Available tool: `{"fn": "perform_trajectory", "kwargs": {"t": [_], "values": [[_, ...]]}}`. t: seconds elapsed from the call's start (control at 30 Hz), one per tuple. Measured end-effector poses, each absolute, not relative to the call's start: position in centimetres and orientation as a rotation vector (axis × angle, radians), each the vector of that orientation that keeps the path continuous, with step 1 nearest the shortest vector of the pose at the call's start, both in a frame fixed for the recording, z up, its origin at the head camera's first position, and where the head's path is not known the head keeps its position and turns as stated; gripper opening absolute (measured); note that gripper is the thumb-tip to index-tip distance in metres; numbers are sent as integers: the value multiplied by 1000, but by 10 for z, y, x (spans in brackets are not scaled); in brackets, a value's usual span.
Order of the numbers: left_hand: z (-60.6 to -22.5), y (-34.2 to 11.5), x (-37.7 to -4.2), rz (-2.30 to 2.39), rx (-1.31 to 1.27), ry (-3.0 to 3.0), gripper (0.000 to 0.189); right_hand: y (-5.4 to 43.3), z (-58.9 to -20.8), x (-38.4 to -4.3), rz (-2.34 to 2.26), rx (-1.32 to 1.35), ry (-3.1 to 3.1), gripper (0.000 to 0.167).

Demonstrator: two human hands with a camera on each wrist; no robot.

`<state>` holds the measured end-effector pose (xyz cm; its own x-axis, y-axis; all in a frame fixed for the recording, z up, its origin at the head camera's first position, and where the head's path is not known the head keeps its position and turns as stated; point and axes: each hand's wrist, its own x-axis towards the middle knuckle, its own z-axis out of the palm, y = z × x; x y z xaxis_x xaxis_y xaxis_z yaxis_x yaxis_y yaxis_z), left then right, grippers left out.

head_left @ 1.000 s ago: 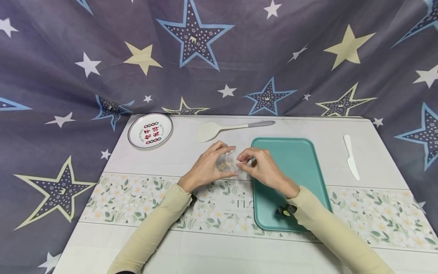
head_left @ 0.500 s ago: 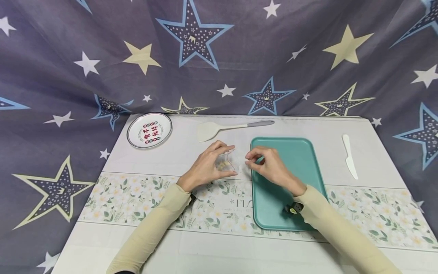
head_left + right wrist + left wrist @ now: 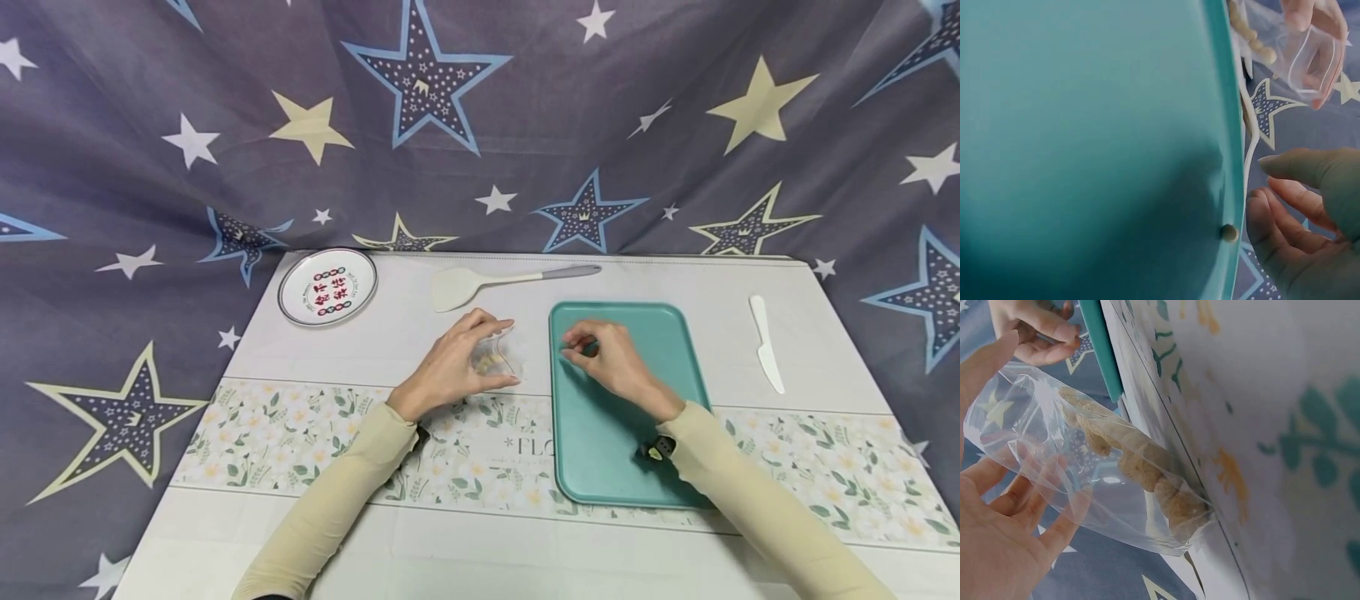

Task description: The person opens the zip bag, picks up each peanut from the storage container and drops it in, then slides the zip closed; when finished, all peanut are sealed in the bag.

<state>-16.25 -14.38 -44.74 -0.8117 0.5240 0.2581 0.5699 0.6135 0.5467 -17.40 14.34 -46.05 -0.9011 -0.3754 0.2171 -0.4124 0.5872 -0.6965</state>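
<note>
My left hand point(image 3: 448, 367) holds a clear zip bag point(image 3: 1107, 469) near the middle of the table, its thumb and fingers spread around the bag's mouth. Several tan, lumpy pieces point(image 3: 1141, 465) that look like peanuts lie along the bottom of the bag. Over the left part of the teal tray point(image 3: 592, 467) hovers my right hand point(image 3: 613, 362), its fingers loosely bent. In the right wrist view its thumb and fingertips stand apart, with nothing seen between them. A small round tan piece point(image 3: 1230, 233) is at the tray's edge, close to those fingertips.
A round white plate point(image 3: 300, 287) with red lettering sits at the back left. Behind the hands lies a cream spatula point(image 3: 457, 287) with a grey handle end. Right of the tray is a white knife point(image 3: 767, 346). A starry curtain point(image 3: 480, 108) hangs behind the table.
My right hand has moved right, from the bag's mouth to above the tray, and its thumb and fingers have parted. The left hand and the bag have stayed in place.
</note>
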Motion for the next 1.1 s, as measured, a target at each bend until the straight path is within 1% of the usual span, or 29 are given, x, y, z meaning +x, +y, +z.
{"fn": "perform_trajectory", "kwargs": {"t": [0.63, 1.1], "values": [[-449, -144, -163, -972, -947, -2756, 81, 153, -469, -199, 1113, 546, -2807, 19], [-447, -143, -164, -937, -933, -2765, 82, 153, -470, -204, 1098, 514, -2861, 16]]}}
